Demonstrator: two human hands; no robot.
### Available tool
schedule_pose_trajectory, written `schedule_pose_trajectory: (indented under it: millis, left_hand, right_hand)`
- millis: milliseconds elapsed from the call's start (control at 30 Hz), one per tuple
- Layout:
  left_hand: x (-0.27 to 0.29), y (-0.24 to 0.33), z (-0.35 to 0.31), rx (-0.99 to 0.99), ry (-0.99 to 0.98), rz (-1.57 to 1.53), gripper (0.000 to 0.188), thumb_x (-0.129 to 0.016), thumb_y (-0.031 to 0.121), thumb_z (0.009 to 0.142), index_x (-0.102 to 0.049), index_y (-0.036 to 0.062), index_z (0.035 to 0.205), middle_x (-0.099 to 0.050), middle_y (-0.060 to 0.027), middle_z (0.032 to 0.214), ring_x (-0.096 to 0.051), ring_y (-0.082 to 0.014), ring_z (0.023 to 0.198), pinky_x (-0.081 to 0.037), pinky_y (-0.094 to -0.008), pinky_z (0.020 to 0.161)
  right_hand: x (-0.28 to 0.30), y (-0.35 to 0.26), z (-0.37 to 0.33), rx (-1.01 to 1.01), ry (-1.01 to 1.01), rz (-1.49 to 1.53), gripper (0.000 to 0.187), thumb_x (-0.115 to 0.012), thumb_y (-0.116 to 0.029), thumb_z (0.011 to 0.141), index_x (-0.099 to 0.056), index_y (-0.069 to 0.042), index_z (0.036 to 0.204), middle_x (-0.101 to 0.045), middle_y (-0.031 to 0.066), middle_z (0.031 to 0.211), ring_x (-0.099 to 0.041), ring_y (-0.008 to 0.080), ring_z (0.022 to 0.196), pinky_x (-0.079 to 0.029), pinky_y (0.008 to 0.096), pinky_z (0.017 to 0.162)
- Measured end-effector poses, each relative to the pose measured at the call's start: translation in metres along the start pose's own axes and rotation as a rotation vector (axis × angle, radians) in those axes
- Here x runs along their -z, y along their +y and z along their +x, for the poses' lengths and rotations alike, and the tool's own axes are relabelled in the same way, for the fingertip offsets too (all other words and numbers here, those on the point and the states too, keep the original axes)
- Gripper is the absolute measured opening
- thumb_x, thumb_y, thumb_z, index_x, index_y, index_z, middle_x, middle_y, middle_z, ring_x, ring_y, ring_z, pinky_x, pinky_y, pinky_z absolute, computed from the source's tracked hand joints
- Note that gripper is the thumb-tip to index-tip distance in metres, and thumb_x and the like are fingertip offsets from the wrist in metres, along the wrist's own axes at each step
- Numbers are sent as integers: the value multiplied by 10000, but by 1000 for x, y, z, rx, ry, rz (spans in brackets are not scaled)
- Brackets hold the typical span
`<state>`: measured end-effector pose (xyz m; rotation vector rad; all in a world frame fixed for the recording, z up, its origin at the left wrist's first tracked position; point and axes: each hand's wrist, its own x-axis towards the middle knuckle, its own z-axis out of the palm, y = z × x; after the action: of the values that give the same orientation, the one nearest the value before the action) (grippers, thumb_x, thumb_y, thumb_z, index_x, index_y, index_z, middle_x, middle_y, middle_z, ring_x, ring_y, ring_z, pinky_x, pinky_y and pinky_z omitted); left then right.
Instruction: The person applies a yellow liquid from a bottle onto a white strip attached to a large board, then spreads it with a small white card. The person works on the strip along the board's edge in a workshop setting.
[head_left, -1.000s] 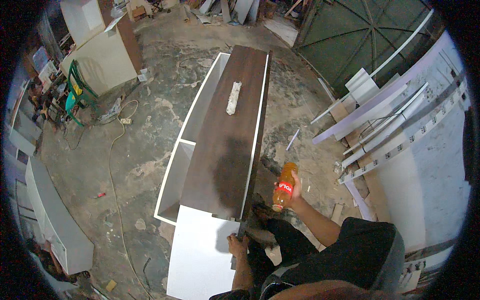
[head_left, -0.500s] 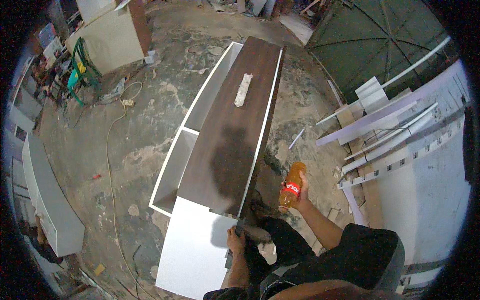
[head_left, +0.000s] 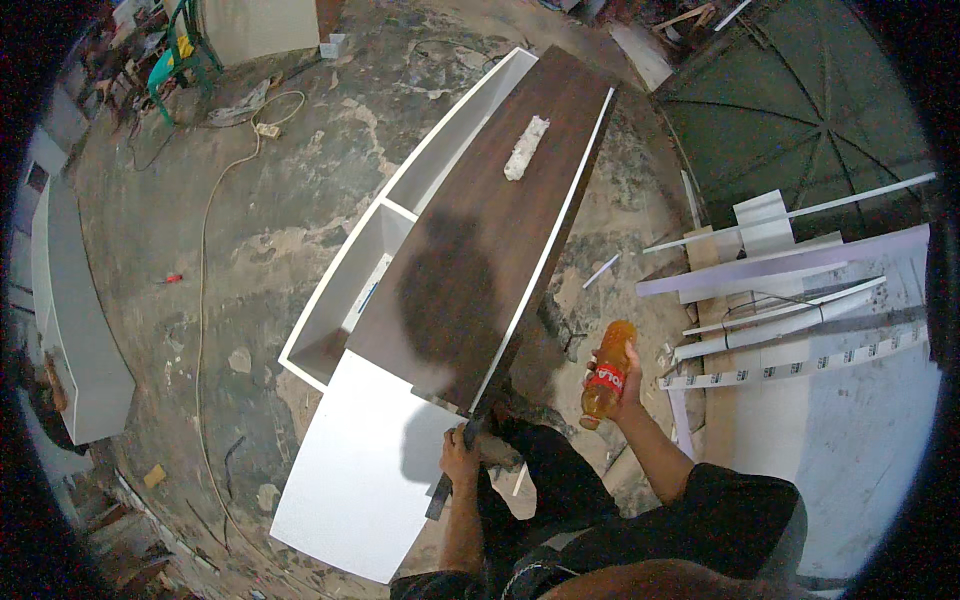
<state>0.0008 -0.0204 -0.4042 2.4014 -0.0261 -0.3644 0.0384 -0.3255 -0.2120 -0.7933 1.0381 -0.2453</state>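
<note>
My right hand (head_left: 632,380) is wrapped around a plastic bottle (head_left: 613,347) of orange-brown drink with a red label. The bottle is tilted, its narrow end toward me. My left hand (head_left: 460,458) is closed at the right edge of a white panel (head_left: 350,470); a dark strip-like piece shows above and below the fingers, but what they grip is unclear. The panel lies against the near end of a long cabinet with a dark brown wood-grain face (head_left: 490,230) and white open compartments (head_left: 345,285) along its left side. A whitish, rough-looking oblong piece (head_left: 527,148) rests on the brown face.
A tan cable (head_left: 205,260) with a socket block runs over the worn floor at left, near a small red-handled tool (head_left: 173,278). A white cabinet (head_left: 80,330) stands far left. White boards and strips (head_left: 780,310) lean at right, beside a dark green sheet (head_left: 810,130).
The view has shifted, so the cabinet now appears tilted further right. My right hand still holds the bottle, and my left hand stays at the panel's edge.
</note>
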Motion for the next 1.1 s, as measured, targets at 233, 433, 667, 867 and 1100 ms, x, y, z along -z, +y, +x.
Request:
schedule_pose_trajectory:
  millis: [233, 433, 667, 867, 1100]
  left_hand:
    - [-8, -11, 4, -35, -16, 47, 463, -764, 229, 753, -625, 203, 1194, -593, -63, 1186, -656, -302, 947, -546, -408, 695]
    - [-17, -6, 1, 23, -97, -22, 438, -728, 291, 798, -625, 216, 1217, -590, -63, 1214, -636, -298, 1010, -546, -412, 746]
    - [-29, -10, 1, -41, -103, 17, 478, -713, 289, 838, -614, 147, 1285, -557, -225, 1326, -559, -375, 1191, -480, -430, 953]
    - [-36, 15, 37, -188, 102, 93, 395, -807, 281, 719, -695, 144, 1072, -648, -44, 983, -617, -244, 879, -514, -362, 728]
    - [-70, 38, 63, -233, 215, -16, 294, -815, 279, 705, -699, 138, 936, -644, -25, 946, -616, -233, 876, -502, -356, 696]
  right_hand:
    - [-4, 7, 3, -88, -25, 10, 693, -532, -657, 845, -574, -15, 1104, -630, 105, 812, -632, 225, 617, -570, 396, 572]
    - [-6, 5, -2, -84, -11, -26, 688, -534, -655, 849, -574, -25, 1123, -635, 103, 824, -627, 218, 611, -561, 382, 556]
    - [13, 17, 33, 28, -11, -81, 620, -562, -655, 848, -567, -82, 1083, -628, 87, 832, -631, 251, 694, -548, 422, 635]
    - [-23, 59, 57, 312, -29, 39, 516, -533, -510, 900, -539, -65, 1159, -644, 135, 965, -656, 294, 855, -550, 499, 785]
    - [-15, 117, 113, 713, -103, -61, 631, -552, -521, 880, -474, -38, 1280, -623, 165, 1033, -644, 313, 899, -544, 498, 791]
